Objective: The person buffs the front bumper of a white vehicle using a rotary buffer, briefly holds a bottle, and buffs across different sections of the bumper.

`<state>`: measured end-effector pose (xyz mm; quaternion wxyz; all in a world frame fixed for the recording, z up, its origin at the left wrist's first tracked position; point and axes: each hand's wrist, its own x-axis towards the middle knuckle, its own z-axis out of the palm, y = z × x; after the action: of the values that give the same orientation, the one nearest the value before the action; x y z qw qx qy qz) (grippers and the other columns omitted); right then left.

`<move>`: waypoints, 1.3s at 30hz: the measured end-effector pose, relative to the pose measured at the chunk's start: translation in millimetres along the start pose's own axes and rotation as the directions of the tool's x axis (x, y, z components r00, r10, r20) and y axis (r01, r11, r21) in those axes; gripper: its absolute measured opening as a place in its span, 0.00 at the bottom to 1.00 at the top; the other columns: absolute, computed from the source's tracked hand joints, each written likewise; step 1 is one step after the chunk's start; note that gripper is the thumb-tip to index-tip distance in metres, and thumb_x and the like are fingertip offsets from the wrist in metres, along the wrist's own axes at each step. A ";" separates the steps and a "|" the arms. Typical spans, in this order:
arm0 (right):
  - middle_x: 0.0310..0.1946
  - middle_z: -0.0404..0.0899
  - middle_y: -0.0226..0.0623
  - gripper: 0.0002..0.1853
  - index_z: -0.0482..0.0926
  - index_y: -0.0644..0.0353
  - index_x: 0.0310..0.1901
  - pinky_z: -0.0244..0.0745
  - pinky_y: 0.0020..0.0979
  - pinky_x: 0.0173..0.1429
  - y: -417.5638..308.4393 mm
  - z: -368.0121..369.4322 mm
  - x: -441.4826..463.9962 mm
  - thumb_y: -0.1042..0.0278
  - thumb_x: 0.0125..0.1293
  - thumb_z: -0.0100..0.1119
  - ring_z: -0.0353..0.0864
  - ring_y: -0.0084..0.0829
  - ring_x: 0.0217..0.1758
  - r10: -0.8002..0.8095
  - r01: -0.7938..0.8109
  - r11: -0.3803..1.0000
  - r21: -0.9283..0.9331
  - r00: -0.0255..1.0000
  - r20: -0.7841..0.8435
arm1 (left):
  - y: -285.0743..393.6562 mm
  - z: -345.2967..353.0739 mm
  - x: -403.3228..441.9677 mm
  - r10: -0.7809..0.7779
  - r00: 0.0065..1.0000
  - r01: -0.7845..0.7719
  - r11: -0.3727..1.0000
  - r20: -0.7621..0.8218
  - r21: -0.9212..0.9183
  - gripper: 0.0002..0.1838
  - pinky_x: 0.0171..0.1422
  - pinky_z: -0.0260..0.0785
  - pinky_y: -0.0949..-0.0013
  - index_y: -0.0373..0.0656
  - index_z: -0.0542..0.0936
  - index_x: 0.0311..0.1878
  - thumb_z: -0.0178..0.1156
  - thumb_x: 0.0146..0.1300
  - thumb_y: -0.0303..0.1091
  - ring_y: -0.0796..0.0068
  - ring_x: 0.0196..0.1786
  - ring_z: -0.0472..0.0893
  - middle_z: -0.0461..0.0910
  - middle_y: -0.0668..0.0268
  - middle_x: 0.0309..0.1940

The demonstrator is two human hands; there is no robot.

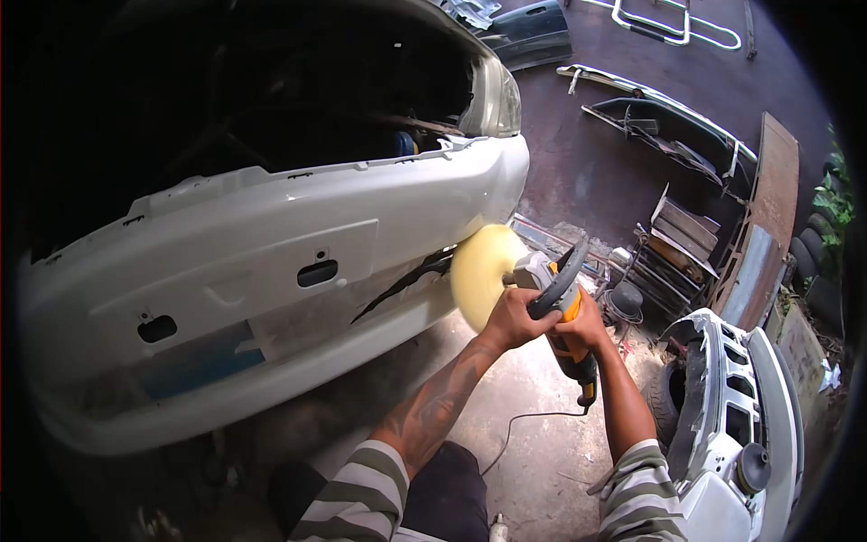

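Observation:
My left hand (517, 319) is wrapped round the dark loop handle at the head of an orange, grey and black polisher (565, 347). Around the polisher's body, just behind that handle, my right hand (587, 323) is closed. The round yellow pad (488, 271) looks blurred, as if spinning, and its edge appears to be against the lower right end of a white car bumper (424, 194). The bumper has slotted openings, a dark torn-edged gap and a bluish patch low down. From the polisher's rear, a black cord (533, 415) hangs to the floor.
A second white bumper (731, 425) and a tire (668, 397) stand to my right. Scrap metal (677, 235) and a rusty panel (775, 190) lie beyond. Bumper parts (659, 117) lean by the dark wall. A small bottle (498, 528) is near my feet.

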<state>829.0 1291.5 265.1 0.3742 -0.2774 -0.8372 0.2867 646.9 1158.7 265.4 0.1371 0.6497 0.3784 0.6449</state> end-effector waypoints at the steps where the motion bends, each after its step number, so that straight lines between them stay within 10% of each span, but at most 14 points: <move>1: 0.43 0.83 0.37 0.41 0.74 0.60 0.53 0.77 0.33 0.55 1.7 -0.9 -1.3 0.63 0.31 0.81 0.82 0.30 0.46 0.003 -0.003 1.000 -0.003 1.000 0.012 | 0.3 1.8 -1.3 0.014 1.000 -0.015 0.999 -0.016 -0.037 0.13 0.32 0.70 0.71 0.36 0.85 0.33 0.71 0.55 0.39 0.82 0.24 0.76 0.79 0.66 0.18; 15: 0.42 0.82 0.37 0.42 0.73 0.63 0.56 0.75 0.32 0.57 -42.7 87.3 -72.1 0.65 0.33 0.78 0.80 0.29 0.46 0.112 -0.177 0.972 0.154 0.928 0.355 | 42.2 -31.9 -123.8 -0.153 0.953 0.181 0.979 -0.261 0.088 0.14 0.28 0.70 0.66 0.36 0.82 0.29 0.70 0.57 0.38 0.67 0.20 0.80 0.78 0.59 0.17; 21: 0.42 0.83 0.43 0.47 0.72 0.65 0.59 0.75 0.34 0.57 -110.4 80.2 -53.2 0.58 0.30 0.78 0.82 0.35 0.46 0.029 -0.014 0.999 -0.030 0.830 0.558 | 107.6 -45.6 -141.6 -0.228 0.886 0.246 0.969 -0.403 -0.008 0.11 0.25 0.64 0.70 0.37 0.81 0.28 0.70 0.57 0.35 0.81 0.18 0.71 0.73 0.68 0.14; 39: 0.44 0.82 0.36 0.38 0.77 0.62 0.53 0.75 0.33 0.57 -95.8 18.2 20.1 0.65 0.33 0.75 0.80 0.32 0.47 0.276 -0.168 0.956 -0.240 0.788 0.550 | 41.4 -24.0 -57.2 -0.382 0.841 0.281 0.914 -0.383 -0.293 0.16 0.28 0.66 0.72 0.37 0.79 0.25 0.70 0.56 0.40 0.84 0.23 0.72 0.75 0.72 0.18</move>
<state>779.4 1235.0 330.3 0.0396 -0.3064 -0.8945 0.3233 644.0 1085.0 254.1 0.2328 0.3947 0.4307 0.7775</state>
